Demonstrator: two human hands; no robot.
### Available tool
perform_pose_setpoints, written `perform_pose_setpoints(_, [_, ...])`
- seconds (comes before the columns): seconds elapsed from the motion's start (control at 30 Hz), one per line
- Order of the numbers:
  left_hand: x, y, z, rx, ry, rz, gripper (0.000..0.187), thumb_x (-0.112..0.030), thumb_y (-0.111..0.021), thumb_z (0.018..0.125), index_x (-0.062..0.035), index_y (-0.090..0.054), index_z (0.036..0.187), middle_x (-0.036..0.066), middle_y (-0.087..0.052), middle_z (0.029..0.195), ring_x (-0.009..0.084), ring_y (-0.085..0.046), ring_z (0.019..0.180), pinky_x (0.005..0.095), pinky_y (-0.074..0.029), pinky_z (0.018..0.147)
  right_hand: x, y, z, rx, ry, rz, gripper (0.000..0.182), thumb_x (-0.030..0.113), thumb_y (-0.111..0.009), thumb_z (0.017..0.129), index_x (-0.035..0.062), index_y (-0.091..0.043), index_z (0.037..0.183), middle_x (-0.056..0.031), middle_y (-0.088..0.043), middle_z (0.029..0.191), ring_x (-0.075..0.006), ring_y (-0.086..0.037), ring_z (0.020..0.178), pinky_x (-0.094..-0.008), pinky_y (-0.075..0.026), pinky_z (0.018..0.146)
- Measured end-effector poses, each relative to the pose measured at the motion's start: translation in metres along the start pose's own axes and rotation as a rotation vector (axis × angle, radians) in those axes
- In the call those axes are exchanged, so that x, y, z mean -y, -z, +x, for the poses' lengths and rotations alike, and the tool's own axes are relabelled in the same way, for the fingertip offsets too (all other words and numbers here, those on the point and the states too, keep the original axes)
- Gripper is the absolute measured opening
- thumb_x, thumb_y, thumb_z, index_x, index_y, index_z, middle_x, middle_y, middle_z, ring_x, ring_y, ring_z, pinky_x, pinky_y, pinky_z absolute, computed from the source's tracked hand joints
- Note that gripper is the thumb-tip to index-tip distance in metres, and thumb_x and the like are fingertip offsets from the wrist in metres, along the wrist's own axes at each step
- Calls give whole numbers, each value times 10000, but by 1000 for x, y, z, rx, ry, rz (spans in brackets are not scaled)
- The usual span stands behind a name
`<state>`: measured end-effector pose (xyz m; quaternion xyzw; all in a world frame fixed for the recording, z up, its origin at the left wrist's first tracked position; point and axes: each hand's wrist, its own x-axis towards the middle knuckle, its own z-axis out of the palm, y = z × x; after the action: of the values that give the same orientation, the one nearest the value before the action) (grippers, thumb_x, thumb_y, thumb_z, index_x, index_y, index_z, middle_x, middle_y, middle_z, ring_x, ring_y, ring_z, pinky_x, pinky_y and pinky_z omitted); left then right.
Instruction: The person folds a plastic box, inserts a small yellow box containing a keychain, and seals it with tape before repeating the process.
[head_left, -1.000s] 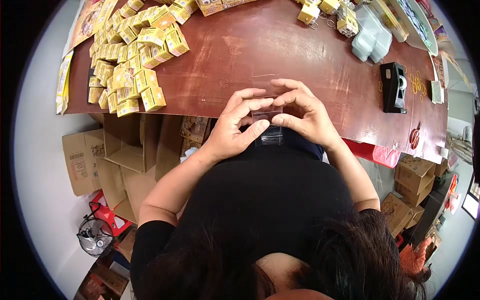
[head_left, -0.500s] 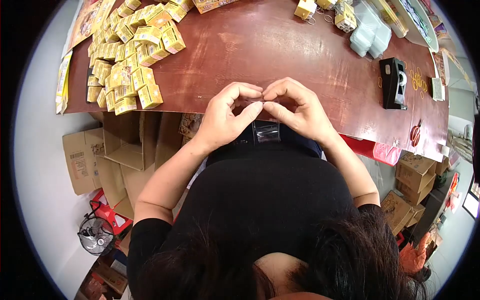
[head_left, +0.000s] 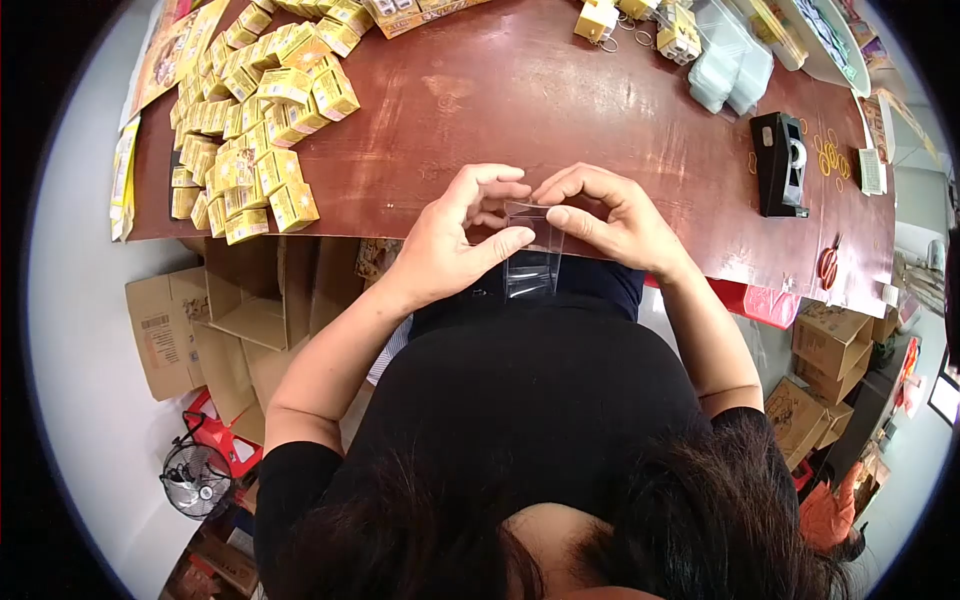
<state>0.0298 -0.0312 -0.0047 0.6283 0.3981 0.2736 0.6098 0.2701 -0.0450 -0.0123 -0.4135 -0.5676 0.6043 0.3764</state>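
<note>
A clear plastic box [head_left: 532, 268] hangs between my hands at the table's front edge, its upper end between my fingers. My right hand [head_left: 612, 222] pinches the top of the box between thumb and fingers. On the other side, my left hand [head_left: 468, 232] has its thumb against the box and its fingers curled apart behind it, partly hidden. The box is see-through, and its outline is hard to make out near the fingertips.
Many small yellow boxes [head_left: 240, 165] lie heaped at the left of the red-brown table [head_left: 440, 120]. A black tape dispenser [head_left: 778, 165], rubber bands [head_left: 828, 155], red scissors [head_left: 829, 263], clear plastic packs [head_left: 728, 65] and yellow keyring pieces [head_left: 679, 38] lie at the right.
My left fingers and thumb have parted and moved slightly down. More of the clear box shows between my hands. The view has shifted slightly.
</note>
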Motion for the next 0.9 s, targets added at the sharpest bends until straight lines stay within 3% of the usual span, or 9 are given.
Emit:
perform_pose_setpoints(0.1, [14, 3, -5, 49, -69, -89, 243, -68, -676, 981, 3, -618, 1207, 155, -599, 1351, 184, -634, 1157, 341, -533, 986, 5, -1, -1, 48, 37, -63, 184, 134, -752, 931, 31, -704, 1076, -70, -697, 1067, -151, -662, 997, -321, -553, 857])
perform_pose_setpoints(0.27, [13, 11, -11, 17, -88, -87, 227, -180, -735, 945, -9, -658, 1075, 173, -637, 1318, 194, -694, 963, 335, -565, 853, 15, 10, 25, 285, 132, -263, 158, 148, -756, 924, 50, -738, 1047, -129, -657, 1225, -231, -654, 1110, -364, -546, 899])
perform_pose_setpoints(0.33, [-4, 28, -14, -24, -60, -39, 239, -199, -753, 931, -1, -639, 1000, 171, -635, 1330, 175, -687, 934, 323, -559, 814, 25, 9, 58, 261, 370, -416, 229, 208, -750, 934, 55, -733, 1104, -164, -573, 1368, -275, -592, 1248, -394, -526, 968])
perform_pose_setpoints(0.4, [-17, 47, -18, 65, 186, 19, 214, -169, -736, 955, -17, -585, 950, 204, -562, 1424, 181, -643, 1132, 330, -547, 894, 35, 1, 105, 191, 403, -487, 496, 307, -762, 916, 64, -615, 1322, -183, -492, 1452, -328, -527, 1328, -429, -499, 1030])
perform_pose_setpoints(0.47, [-16, 62, -24, 93, 146, 69, 201, -117, -739, 943, -37, -560, 988, 175, -583, 1383, 157, -639, 1098, 312, -550, 851, 32, -21, 161, 168, 466, -560, 696, 320, -772, 893, 63, -465, 1463, -194, -481, 1460, -365, -513, 1321, -448, -472, 1071])
perform_pose_setpoints(0.6, [-34, 89, -42, -36, 207, -300, 362, 34, -707, 897, -54, -511, 1188, 106, -573, 1286, 186, -631, 1140, 310, -584, 839, 1, -72, 245, 173, 572, -794, 745, 298, -785, 853, 53, -433, 1462, -201, -512, 1417, -390, -508, 1271, -449, -461, 1071])
perform_pose_setpoints(0.8, [-28, 123, -63, -384, 124, -544, 638, -127, -690, 904, 11, -422, 1466, 103, -579, 1246, 354, -656, 1182, 421, -649, 826, 1, -62, 239, 204, 450, -723, 619, 304, -818, 807, 12, -555, 1285, -177, -657, 1160, -345, -621, 1093, -437, -513, 973])
perform_pose_setpoints(0.87, [-24, 130, -61, -451, 82, -638, 582, -131, -630, 959, 49, -421, 1473, 114, -611, 1232, 391, -622, 1242, 396, -662, 811, 10, -38, 217, -66, 516, -556, 623, 247, -848, 794, -11, -554, 1279, -162, -672, 1061, -218, -660, 903, -335, -557, 774])
perform_pose_setpoints(0.9, [-21, 131, -59, -440, 80, -648, 582, -131, -630, 959, 49, -421, 1473, 114, -611, 1232, 391, -622, 1242, 396, -662, 811, 26, -22, 201, -143, 339, -475, 636, 246, -855, 787, -2, -550, 1287, -128, -663, 1081, -195, -647, 901, -317, -547, 779])
